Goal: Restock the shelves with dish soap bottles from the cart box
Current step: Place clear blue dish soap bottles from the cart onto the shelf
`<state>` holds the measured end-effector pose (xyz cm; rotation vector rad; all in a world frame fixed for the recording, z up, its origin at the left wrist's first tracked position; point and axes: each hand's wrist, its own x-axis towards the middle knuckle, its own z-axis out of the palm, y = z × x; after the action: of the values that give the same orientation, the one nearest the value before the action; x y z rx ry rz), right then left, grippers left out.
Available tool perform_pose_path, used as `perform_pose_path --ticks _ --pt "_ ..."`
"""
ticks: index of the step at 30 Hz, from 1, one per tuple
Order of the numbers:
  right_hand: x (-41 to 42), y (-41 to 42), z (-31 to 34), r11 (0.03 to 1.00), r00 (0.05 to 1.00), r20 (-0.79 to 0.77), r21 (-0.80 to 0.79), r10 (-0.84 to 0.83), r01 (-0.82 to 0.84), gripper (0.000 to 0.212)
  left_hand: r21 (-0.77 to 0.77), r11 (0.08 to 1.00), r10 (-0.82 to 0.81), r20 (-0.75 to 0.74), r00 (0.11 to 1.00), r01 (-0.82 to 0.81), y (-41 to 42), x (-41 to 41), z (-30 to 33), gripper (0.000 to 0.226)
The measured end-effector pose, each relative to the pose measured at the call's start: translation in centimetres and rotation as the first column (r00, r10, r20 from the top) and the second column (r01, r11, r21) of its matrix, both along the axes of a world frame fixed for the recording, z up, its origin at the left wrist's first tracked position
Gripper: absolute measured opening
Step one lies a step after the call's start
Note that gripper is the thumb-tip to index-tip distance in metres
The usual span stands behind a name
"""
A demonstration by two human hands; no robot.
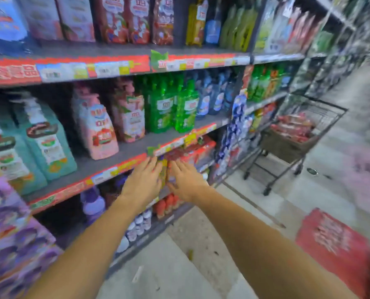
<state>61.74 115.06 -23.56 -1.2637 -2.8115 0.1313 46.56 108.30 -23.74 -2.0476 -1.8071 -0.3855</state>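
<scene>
Head view, hands: left hand (144,181) and right hand (185,180) flat, fingers straight, pressing either side of one dish soap bottle (163,171).
Bottle position: between both palms, just under the shelf edge (123,167), at the lower shelf's front.
Bottle axis: long axis upright, cap end up; label direction blurred, not determinable.
Risk: likely slip or tip from palm-only pressure; possible knock against neighbouring red packs (198,153).
Cart (305,134): well apart, beyond right hand.

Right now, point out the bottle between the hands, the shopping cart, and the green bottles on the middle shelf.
bottle between the hands (163,172), head view, on its yellowish front label.
shopping cart (322,113), head view, on the wire basket's far wall.
green bottles (185,113), head view, on the front right bottle's body.
</scene>
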Motion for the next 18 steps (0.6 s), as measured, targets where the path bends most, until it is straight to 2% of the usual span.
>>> perform_pose_path --ticks 4,8,12,18 --pt "8.1 1.0 -2.4 0.985 0.987 0.015 -0.046 -0.163 0.163 0.068 -0.174 0.977 -0.11 0.066 0.992 0.119 3.0 6.9 -2.1 0.057" --pt "15.2 2.8 -4.2 0.947 0.95 -0.054 -0.118 -0.307 0.299 0.054 -0.232 0.95 -0.195 0.088 0.977 0.211 6.4 13.7 -2.0 0.053" --pt "22.5 5.5 -4.8 0.907 0.911 -0.065 -0.146 -0.407 0.395 0.055 -0.254 0.927 -0.274 0.051 0.96 0.278 11.5 19.9 -2.4 0.052" --pt "34.9 10.8 -6.9 0.811 0.833 0.006 -0.223 -0.553 0.541 0.065 -0.31 0.881 -0.366 0.033 0.93 0.358 19.9 30.7 -3.4 0.054"
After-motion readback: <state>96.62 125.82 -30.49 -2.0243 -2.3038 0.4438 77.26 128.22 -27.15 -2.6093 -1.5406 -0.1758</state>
